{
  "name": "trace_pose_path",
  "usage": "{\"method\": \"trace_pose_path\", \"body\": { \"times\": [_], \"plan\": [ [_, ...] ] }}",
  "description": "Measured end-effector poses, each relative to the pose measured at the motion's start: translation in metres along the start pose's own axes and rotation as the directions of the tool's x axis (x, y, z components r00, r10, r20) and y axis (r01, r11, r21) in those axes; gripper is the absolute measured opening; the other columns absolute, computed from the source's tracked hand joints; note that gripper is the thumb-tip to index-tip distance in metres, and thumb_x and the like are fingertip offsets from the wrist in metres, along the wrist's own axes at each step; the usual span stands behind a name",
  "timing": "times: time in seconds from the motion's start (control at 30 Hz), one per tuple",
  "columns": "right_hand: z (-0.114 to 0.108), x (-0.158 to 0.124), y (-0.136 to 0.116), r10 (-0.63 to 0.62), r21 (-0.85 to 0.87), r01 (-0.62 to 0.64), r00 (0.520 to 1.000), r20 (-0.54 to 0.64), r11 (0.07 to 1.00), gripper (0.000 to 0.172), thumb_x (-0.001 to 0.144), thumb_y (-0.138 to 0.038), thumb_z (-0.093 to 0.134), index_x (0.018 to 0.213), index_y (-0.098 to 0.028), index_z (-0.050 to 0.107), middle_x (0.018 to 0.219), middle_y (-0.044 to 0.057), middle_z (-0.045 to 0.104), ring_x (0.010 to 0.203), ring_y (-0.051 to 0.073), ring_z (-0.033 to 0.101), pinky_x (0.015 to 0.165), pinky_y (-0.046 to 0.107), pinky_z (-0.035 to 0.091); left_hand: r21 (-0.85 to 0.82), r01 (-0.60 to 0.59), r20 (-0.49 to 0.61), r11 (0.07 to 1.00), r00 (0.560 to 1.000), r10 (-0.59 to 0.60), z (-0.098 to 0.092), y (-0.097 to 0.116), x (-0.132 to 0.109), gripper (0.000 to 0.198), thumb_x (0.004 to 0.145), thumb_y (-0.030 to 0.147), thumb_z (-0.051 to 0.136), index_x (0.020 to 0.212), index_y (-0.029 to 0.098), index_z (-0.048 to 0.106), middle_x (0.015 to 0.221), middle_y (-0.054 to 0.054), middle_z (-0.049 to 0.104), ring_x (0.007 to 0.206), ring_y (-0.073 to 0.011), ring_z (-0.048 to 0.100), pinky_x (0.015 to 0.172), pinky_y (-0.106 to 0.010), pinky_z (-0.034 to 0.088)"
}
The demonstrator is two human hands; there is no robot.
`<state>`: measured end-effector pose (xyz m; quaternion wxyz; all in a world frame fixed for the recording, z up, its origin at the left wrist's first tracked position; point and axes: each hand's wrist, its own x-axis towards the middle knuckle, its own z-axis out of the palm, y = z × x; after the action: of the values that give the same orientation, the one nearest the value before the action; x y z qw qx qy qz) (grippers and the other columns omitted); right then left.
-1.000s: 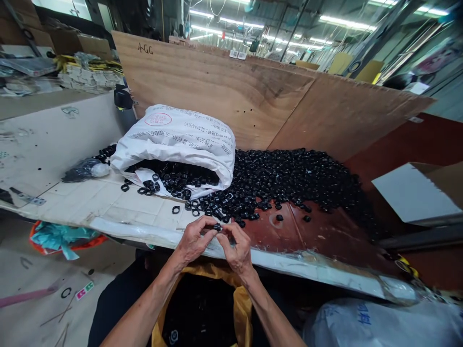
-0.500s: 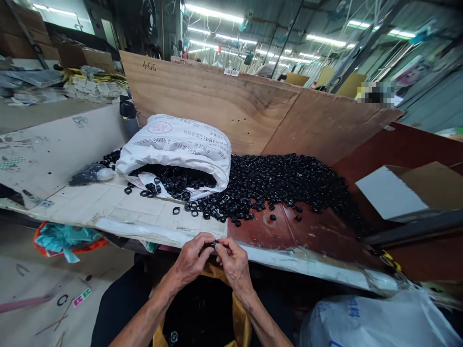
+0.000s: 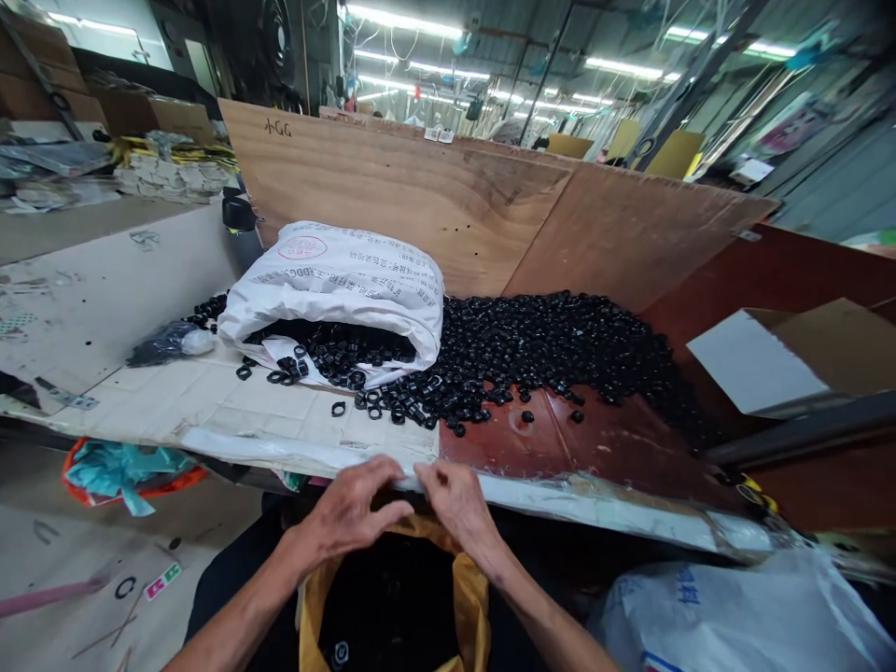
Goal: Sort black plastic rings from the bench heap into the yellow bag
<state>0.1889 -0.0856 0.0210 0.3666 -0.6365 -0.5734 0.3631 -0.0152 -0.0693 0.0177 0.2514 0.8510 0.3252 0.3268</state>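
Note:
My left hand (image 3: 358,504) is held over the near edge of the table, its thumb spread away from the fingers and nothing seen in it. Close beside it, my right hand (image 3: 458,504) has loosely bent fingers, apart from the left hand; no part shows in them. Below both hands, between my legs, a yellow bag (image 3: 470,597) stands with its mouth spread and a dark inside; one black ring-like part (image 3: 341,651) catches the light there. On the table ahead lies a large heap of small black plastic rings (image 3: 560,345).
A white woven sack (image 3: 336,261) lies on the table, black rings spilling from its mouth. Wooden boards (image 3: 392,196) wall the back. An open cardboard box (image 3: 756,364) is at right, a white plastic bag (image 3: 742,607) below it. A dark bottle (image 3: 240,224) stands behind the sack.
My hands have moved apart, and the small black part pinched between them is no longer visible. My left fingers have spread. The view has shifted slightly.

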Motion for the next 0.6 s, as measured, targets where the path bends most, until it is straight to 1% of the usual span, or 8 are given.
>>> {"method": "trace_pose_path", "body": {
  "times": [0.03, 0.1, 0.13, 0.2, 0.3, 0.4, 0.5, 0.6],
  "plan": [
    [-0.004, 0.009, 0.003, -0.129, -0.111, 0.117, 0.986, -0.102, 0.987, 0.03, 0.088, -0.042, 0.06, 0.071, -0.018, 0.066, 0.063, 0.003, 0.061, 0.058, 0.018, 0.058, 0.058, 0.028, 0.045, -0.001, 0.077, -0.047, 0.997, 0.996, -0.077, -0.006, -0.002, 0.01, 0.027, 0.091, 0.026, 0.066, 0.117, 0.021, 0.06, 0.102, -0.005, 0.068, 0.081, -0.0168, 0.069, 0.077, -0.029, 0.058],
    [-0.008, 0.028, 0.007, -0.327, -0.268, 0.265, 0.919, -0.219, 0.926, 0.019, 0.088, -0.03, 0.057, 0.093, -0.017, 0.07, 0.085, 0.007, 0.065, 0.076, 0.021, 0.062, 0.07, 0.031, 0.049, 0.032, 0.193, -0.183, 0.981, 0.966, -0.184, -0.01, -0.012, 0.032, 0.03, 0.091, 0.025, 0.064, 0.121, 0.021, 0.058, 0.113, -0.007, 0.065, 0.071, -0.0133, 0.067, 0.075, -0.03, 0.057],
    [-0.007, 0.037, 0.009, -0.387, -0.318, 0.309, 0.895, -0.222, 0.896, 0.021, 0.088, -0.025, 0.056, 0.102, -0.017, 0.069, 0.092, 0.008, 0.064, 0.082, 0.022, 0.063, 0.074, 0.032, 0.05, 0.065, 0.213, -0.21, 0.975, 0.958, -0.196, -0.009, -0.019, 0.043, 0.032, 0.091, 0.022, 0.063, 0.123, 0.021, 0.058, 0.12, -0.008, 0.064, 0.069, -0.0124, 0.066, 0.076, -0.03, 0.057],
    [-0.003, 0.052, 0.013, -0.448, -0.383, 0.357, 0.876, -0.18, 0.852, 0.026, 0.087, -0.019, 0.054, 0.108, -0.017, 0.068, 0.1, 0.009, 0.061, 0.087, 0.022, 0.063, 0.077, 0.032, 0.051, 0.149, 0.218, -0.193, 0.964, 0.963, -0.188, -0.001, -0.033, 0.06, 0.029, 0.091, 0.014, 0.059, 0.119, 0.021, 0.061, 0.122, -0.007, 0.066, 0.076, -0.014, 0.068, 0.08, -0.031, 0.056],
    [0.006, 0.062, 0.02, -0.459, -0.418, 0.363, 0.875, -0.154, 0.833, 0.024, 0.088, -0.014, 0.051, 0.105, -0.018, 0.068, 0.101, 0.008, 0.059, 0.087, 0.021, 0.062, 0.078, 0.032, 0.051, 0.221, 0.222, -0.169, 0.95, 0.968, -0.187, 0.01, -0.049, 0.072, 0.022, 0.093, 0.011, 0.053, 0.105, 0.021, 0.068, 0.104, -0.005, 0.072, 0.087, -0.0184, 0.069, 0.081, -0.03, 0.054],
    [0.009, 0.063, 0.026, -0.427, -0.392, 0.327, 0.882, -0.201, 0.86, 0.02, 0.089, -0.015, 0.052, 0.102, -0.018, 0.066, 0.1, 0.008, 0.059, 0.087, 0.021, 0.062, 0.079, 0.032, 0.051, 0.194, 0.234, -0.193, 0.953, 0.961, -0.196, 0.013, -0.054, 0.068, 0.018, 0.095, 0.015, 0.052, 0.096, 0.02, 0.07, 0.092, -0.004, 0.072, 0.088, -0.0197, 0.069, 0.084, -0.031, 0.053],
    [0.008, 0.062, 0.03, -0.392, -0.371, 0.301, 0.897, -0.202, 0.878, 0.02, 0.088, -0.015, 0.053, 0.103, -0.017, 0.066, 0.101, 0.009, 0.059, 0.086, 0.022, 0.062, 0.078, 0.033, 0.052, 0.112, 0.251, -0.246, 0.961, 0.944, -0.218, 0.009, -0.05, 0.061, 0.02, 0.094, 0.014, 0.05, 0.098, 0.019, 0.069, 0.096, -0.005, 0.072, 0.092, -0.0192, 0.069, 0.086, -0.031, 0.052],
    [0.006, 0.062, 0.032, -0.367, -0.363, 0.276, 0.906, -0.211, 0.89, 0.023, 0.086, -0.013, 0.052, 0.104, -0.016, 0.065, 0.1, 0.009, 0.061, 0.082, 0.021, 0.062, 0.078, 0.033, 0.051, 0.073, 0.276, -0.234, 0.958, 0.939, -0.252, 0.005, -0.044, 0.056, 0.026, 0.086, 0.01, 0.053, 0.106, 0.02, 0.067, 0.091, -0.002, 0.069, 0.079, -0.0165, 0.067, 0.077, -0.028, 0.052]
  ]
}}
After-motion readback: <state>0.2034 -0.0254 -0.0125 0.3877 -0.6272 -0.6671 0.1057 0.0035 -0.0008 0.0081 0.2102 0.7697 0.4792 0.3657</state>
